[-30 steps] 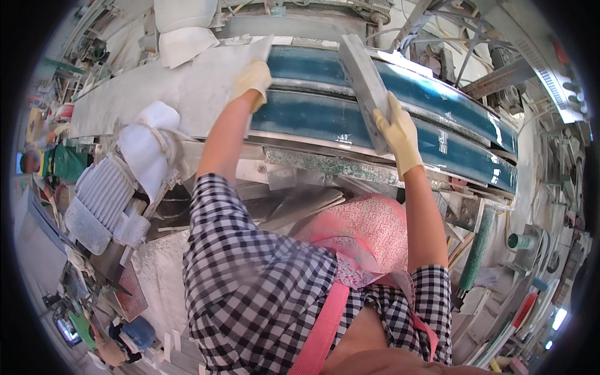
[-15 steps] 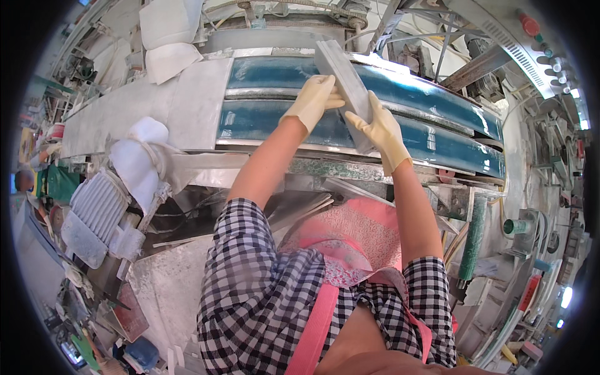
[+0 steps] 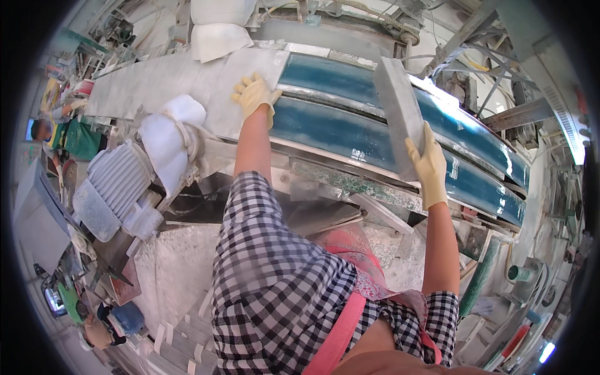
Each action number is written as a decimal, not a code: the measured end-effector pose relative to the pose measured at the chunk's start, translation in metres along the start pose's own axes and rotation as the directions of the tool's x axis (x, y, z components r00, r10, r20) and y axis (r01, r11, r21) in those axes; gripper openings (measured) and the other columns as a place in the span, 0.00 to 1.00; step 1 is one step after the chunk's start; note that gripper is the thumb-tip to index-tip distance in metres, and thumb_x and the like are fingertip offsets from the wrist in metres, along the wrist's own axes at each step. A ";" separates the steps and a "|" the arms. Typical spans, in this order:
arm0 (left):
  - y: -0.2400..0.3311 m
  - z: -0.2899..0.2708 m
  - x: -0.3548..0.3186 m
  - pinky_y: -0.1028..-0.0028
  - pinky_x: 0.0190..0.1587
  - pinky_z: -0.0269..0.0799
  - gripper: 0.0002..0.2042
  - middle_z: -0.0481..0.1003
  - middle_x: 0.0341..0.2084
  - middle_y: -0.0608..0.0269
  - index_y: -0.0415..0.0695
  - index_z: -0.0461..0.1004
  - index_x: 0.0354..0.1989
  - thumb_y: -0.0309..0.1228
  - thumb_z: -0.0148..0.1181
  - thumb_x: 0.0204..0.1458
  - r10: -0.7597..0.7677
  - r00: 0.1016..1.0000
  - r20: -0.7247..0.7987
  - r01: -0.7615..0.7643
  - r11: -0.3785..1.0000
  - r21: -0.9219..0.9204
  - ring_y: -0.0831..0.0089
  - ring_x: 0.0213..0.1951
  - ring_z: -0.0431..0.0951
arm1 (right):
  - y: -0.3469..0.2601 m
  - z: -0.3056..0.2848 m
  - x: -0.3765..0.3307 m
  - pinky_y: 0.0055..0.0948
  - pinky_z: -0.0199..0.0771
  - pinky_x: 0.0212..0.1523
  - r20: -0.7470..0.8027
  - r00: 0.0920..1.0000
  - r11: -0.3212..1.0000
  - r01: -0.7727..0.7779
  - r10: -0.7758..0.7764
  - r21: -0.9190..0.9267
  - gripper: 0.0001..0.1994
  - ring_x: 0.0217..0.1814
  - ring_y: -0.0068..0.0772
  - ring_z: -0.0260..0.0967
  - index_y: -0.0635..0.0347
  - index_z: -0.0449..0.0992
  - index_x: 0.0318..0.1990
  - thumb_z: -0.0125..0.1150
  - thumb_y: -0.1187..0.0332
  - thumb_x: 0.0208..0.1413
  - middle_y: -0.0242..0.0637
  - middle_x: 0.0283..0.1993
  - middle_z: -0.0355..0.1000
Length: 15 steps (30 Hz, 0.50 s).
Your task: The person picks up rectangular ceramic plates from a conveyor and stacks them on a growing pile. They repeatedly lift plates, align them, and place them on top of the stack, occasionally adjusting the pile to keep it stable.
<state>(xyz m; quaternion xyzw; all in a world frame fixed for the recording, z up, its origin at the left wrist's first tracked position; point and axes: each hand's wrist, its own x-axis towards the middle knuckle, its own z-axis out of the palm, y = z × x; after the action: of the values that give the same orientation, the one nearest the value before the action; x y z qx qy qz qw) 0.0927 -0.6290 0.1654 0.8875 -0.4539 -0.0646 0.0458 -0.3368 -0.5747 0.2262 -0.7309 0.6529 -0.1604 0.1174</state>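
Gripping grey stone slab (image 3: 397,112) by lower edge, gloved right hand (image 3: 428,165) holds it tilted above blue conveyor belts (image 3: 337,128). Gloved left hand (image 3: 255,95) lies spread, fingers flat, on grey tile (image 3: 240,84) at belts' left end. Ribbed grey motor (image 3: 115,184) below left.

A grey rectangular stone tile (image 3: 400,112) stands tilted on edge on the far right blue belt, while a second pale grey tile (image 3: 240,87) lies flat to its left.
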 end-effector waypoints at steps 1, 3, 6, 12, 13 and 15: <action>0.003 -0.004 0.004 0.47 0.60 0.58 0.37 0.66 0.59 0.50 0.46 0.66 0.61 0.49 0.74 0.44 -0.007 0.999 0.034 0.007 1.000 -0.002 0.46 0.61 0.63 | 0.001 0.001 0.001 0.48 0.74 0.49 -0.025 0.999 1.000 0.025 -0.024 0.015 0.38 0.51 0.59 0.74 0.57 0.59 0.70 0.60 0.46 0.57 0.59 0.48 0.76; 0.005 -0.011 0.012 0.51 0.62 0.62 0.38 0.66 0.61 0.46 0.45 0.65 0.62 0.49 0.72 0.45 -0.022 0.990 0.142 0.018 0.999 0.031 0.43 0.62 0.65 | 0.003 0.001 0.002 0.47 0.73 0.51 0.018 1.000 1.000 -0.003 0.003 0.003 0.39 0.52 0.60 0.74 0.58 0.60 0.70 0.61 0.46 0.56 0.60 0.50 0.75; 0.007 -0.012 0.024 0.54 0.62 0.65 0.34 0.65 0.62 0.41 0.41 0.64 0.63 0.44 0.68 0.50 -0.008 0.986 0.166 0.001 0.999 0.040 0.40 0.62 0.66 | 0.002 -0.001 0.004 0.47 0.72 0.53 -0.001 1.000 0.998 0.009 -0.009 0.060 0.39 0.53 0.60 0.73 0.58 0.61 0.70 0.62 0.46 0.56 0.61 0.51 0.75; 0.017 0.009 0.031 0.51 0.60 0.67 0.26 0.68 0.59 0.39 0.38 0.64 0.63 0.31 0.55 0.55 0.050 0.990 0.131 -0.056 0.998 0.043 0.40 0.59 0.70 | 0.000 -0.007 0.006 0.46 0.72 0.53 0.025 1.000 0.997 -0.008 0.006 0.076 0.39 0.54 0.59 0.73 0.61 0.60 0.69 0.62 0.46 0.56 0.61 0.52 0.74; 0.016 0.005 0.032 0.50 0.60 0.68 0.25 0.69 0.59 0.40 0.38 0.64 0.63 0.29 0.53 0.55 0.060 0.988 0.139 -0.064 0.998 0.026 0.40 0.59 0.70 | 0.000 -0.006 0.006 0.46 0.72 0.53 0.026 1.000 0.998 -0.019 0.017 0.062 0.40 0.54 0.59 0.73 0.62 0.60 0.69 0.61 0.46 0.56 0.61 0.52 0.74; 0.010 -0.012 0.032 0.53 0.55 0.72 0.20 0.74 0.51 0.38 0.36 0.70 0.56 0.27 0.52 0.53 0.158 0.985 0.062 -0.157 0.987 -0.026 0.45 0.53 0.76 | 0.001 -0.005 0.007 0.46 0.72 0.53 -0.004 1.000 0.998 0.003 -0.003 0.066 0.40 0.54 0.59 0.73 0.62 0.60 0.69 0.61 0.46 0.56 0.61 0.51 0.74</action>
<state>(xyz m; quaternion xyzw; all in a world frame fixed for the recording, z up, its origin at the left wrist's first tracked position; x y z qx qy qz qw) 0.1051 -0.6611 0.1764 0.8458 -0.5232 -0.0939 0.0453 -0.3392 -0.5816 0.2311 -0.7275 0.6462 -0.1831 0.1400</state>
